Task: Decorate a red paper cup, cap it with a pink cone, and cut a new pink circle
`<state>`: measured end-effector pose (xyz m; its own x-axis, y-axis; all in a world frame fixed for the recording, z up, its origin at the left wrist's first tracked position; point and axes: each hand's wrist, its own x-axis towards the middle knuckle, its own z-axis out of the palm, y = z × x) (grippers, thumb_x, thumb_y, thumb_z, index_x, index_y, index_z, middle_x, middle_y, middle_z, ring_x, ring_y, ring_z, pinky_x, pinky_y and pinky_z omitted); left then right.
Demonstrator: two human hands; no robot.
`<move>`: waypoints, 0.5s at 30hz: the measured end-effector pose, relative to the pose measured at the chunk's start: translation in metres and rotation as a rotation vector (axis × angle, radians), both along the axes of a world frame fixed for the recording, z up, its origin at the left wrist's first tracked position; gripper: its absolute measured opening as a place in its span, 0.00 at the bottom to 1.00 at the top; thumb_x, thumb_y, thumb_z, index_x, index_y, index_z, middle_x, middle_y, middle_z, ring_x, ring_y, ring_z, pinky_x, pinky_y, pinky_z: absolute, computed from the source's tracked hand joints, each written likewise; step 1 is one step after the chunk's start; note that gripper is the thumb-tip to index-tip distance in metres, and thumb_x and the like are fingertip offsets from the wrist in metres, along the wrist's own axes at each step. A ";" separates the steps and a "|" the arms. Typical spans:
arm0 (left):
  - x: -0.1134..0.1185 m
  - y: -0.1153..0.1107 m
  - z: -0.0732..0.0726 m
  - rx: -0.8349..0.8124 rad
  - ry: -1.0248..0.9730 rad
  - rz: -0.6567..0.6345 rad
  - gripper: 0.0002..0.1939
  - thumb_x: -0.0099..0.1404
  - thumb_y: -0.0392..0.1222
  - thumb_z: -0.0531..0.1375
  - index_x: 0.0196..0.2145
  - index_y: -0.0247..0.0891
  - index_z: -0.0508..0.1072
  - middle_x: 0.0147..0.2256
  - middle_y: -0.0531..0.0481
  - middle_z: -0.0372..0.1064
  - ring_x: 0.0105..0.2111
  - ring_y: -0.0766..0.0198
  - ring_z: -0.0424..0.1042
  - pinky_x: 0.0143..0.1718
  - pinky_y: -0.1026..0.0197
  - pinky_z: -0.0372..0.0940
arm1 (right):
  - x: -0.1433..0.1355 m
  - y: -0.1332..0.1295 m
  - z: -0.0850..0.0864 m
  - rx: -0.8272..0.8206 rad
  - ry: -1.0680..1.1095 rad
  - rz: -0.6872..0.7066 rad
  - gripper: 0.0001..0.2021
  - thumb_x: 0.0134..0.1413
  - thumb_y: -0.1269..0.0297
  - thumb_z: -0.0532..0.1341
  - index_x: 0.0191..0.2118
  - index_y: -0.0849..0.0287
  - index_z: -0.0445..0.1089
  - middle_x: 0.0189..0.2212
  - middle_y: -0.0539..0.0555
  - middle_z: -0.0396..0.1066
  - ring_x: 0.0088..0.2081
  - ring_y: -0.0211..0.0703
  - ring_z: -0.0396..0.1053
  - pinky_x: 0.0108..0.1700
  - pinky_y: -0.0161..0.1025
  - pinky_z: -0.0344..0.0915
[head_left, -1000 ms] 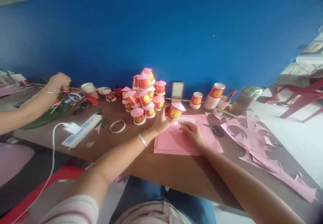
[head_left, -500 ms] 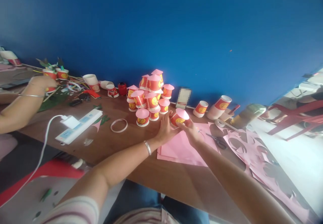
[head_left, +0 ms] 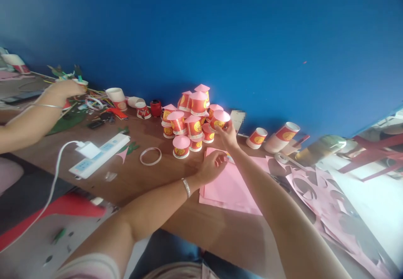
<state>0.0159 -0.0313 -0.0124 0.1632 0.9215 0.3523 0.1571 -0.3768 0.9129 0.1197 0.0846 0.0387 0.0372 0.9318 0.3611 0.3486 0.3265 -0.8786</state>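
My right hand (head_left: 228, 135) holds a small red paper cup with a pink paper top (head_left: 220, 119) against the right side of a pile of similar pink-topped cups (head_left: 188, 117) near the blue wall. My left hand (head_left: 211, 166) rests on the edge of a stack of pink paper sheets (head_left: 229, 186) on the brown table (head_left: 151, 178), fingers loosely curled, holding nothing that I can see. A silver bracelet sits on my left wrist.
Another person's hand (head_left: 64, 89) works at the far left among cups and craft scraps. A white power strip (head_left: 99, 155) with cable, a tape ring (head_left: 150, 156), two more cups (head_left: 257, 138) and cut pink paper scraps (head_left: 327, 195) lie on the table.
The cup passed from my left hand to my right, which carried it up to the pile. My left hand dropped onto the pink paper. The view shifted right.
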 end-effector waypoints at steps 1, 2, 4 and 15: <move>0.000 0.000 0.000 -0.001 0.020 -0.003 0.10 0.66 0.40 0.62 0.45 0.37 0.76 0.34 0.50 0.73 0.34 0.63 0.72 0.38 0.59 0.69 | -0.002 0.004 -0.002 -0.004 0.009 -0.004 0.31 0.55 0.46 0.64 0.59 0.56 0.63 0.53 0.61 0.76 0.52 0.55 0.76 0.53 0.48 0.73; 0.000 -0.001 0.001 -0.004 0.037 -0.003 0.09 0.66 0.39 0.62 0.43 0.37 0.76 0.33 0.50 0.73 0.33 0.63 0.71 0.39 0.59 0.69 | -0.004 0.008 -0.004 -0.008 0.017 -0.005 0.30 0.54 0.46 0.64 0.59 0.57 0.64 0.53 0.61 0.76 0.51 0.55 0.76 0.53 0.48 0.73; -0.001 -0.001 0.001 -0.012 0.058 0.001 0.07 0.65 0.39 0.62 0.41 0.38 0.77 0.32 0.51 0.73 0.32 0.64 0.70 0.40 0.58 0.69 | -0.006 0.013 -0.007 -0.013 0.020 -0.008 0.30 0.53 0.46 0.66 0.56 0.57 0.65 0.51 0.61 0.76 0.50 0.55 0.76 0.52 0.48 0.72; 0.000 0.002 0.000 -0.049 0.073 -0.035 0.06 0.65 0.40 0.62 0.38 0.38 0.78 0.31 0.51 0.74 0.31 0.64 0.70 0.36 0.60 0.67 | -0.009 0.024 -0.018 -0.009 -0.017 -0.015 0.28 0.50 0.47 0.67 0.54 0.55 0.67 0.50 0.59 0.76 0.50 0.55 0.73 0.54 0.50 0.70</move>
<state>0.0163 -0.0293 -0.0122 0.2195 0.9305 0.2934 0.2112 -0.3389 0.9168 0.1105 0.1083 0.0209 0.0450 0.9345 0.3531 0.3678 0.3131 -0.8756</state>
